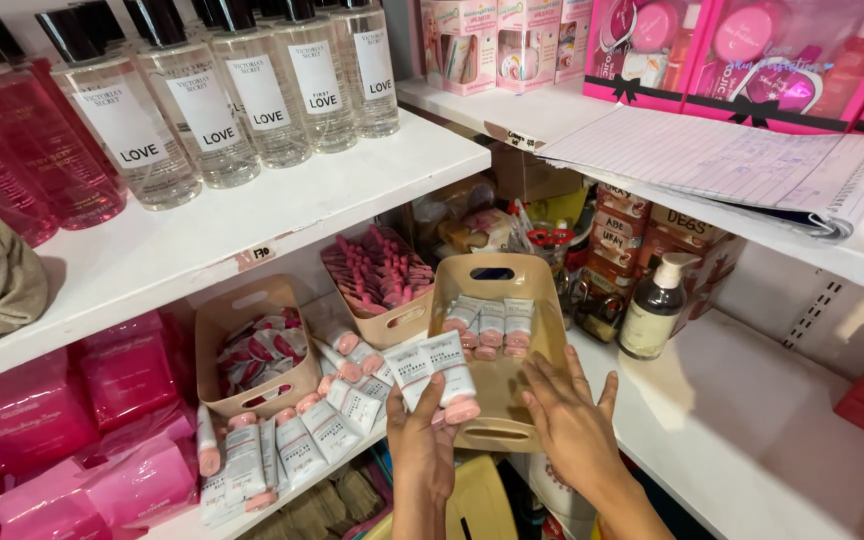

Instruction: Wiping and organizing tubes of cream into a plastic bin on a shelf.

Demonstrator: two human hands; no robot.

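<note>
Left hand (422, 445) comes up from below with its fingers wrapped around two small white squeeze tubes with pink caps (437, 378), caps pointing down, held right at the near-left corner of the tan plastic handled bin (542, 300). The tubes overlap the bin's left rim. Right hand (570, 420) lies flat, fingers spread and relaxed, gripping nothing, palm down on the bin's floor near its front handle slot.

Deep inside that bin, against the far wall, sits a short row of matching white-and-pink tubes (490, 325), lined up side by side. The rest of the bin's floor shows bare tan plastic.

Just left of the bin, a loose spread of the same white tubes (292, 440) covers the white lower shelf (752, 420), running toward the shelf's front edge. Behind that spread, further left of the bin, stands a second tan bin with red-and-white sachets (260, 350). Behind the handled bin's left side, a third tan bin packed with slim pink sticks (380, 272).

To the bin's right, a dark pump bottle with a white dispenser (654, 305) stands upright on the same shelf. Above and left of the bin, on the white upper shelf (352, 190), a row of clear spray bottles with black caps (242, 95). Above and right, an open lined notebook (722, 165) lies on another shelf.
</note>
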